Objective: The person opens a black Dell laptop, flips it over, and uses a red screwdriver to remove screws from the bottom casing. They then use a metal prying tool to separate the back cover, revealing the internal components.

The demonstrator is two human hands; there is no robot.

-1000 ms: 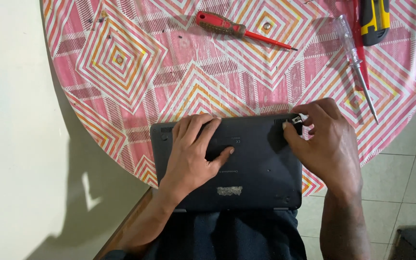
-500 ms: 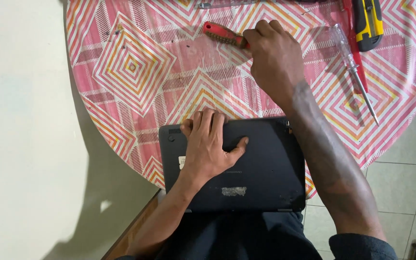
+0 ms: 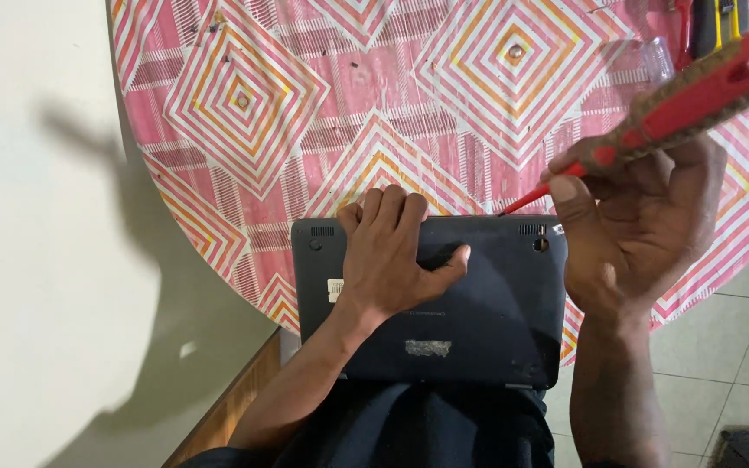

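The right hand (image 3: 639, 230) grips a red screwdriver (image 3: 682, 91), its long axis slanting, tip pointing down-left at the dark laptop's (image 3: 478, 325) far edge. The left hand (image 3: 392, 251) lies flat, released, on that laptop.

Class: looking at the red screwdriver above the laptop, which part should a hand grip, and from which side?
Grip the thick red handle of the screwdriver from below, as the right hand does: it slopes up to the right, leaving the thin shaft free toward the laptop.

Left hand (image 3: 392, 256) lies flat, palm down, fingers spread and thumb out; right hand (image 3: 639, 230) is raised, palm toward the camera, fingers curled in a grip
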